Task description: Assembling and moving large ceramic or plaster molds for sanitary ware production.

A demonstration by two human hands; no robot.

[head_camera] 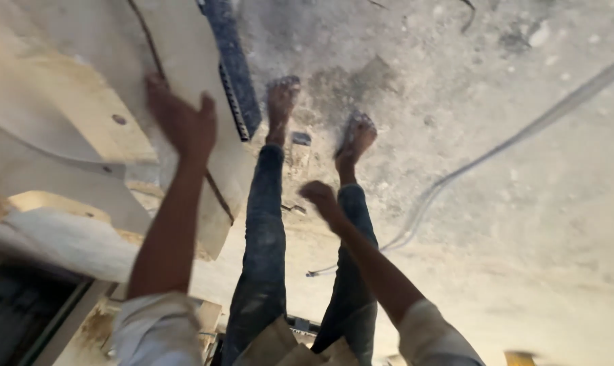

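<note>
No packages, labels, signs, screens

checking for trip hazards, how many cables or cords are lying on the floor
2 that show. A pale cable runs from the upper right edge down to the floor beside the right leg. A thin dark cord lies near the top edge. Others may be hidden under the boards.

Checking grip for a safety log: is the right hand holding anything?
No. The right hand hangs empty above the dusty floor, while the left hand rests on the pale board.
</note>
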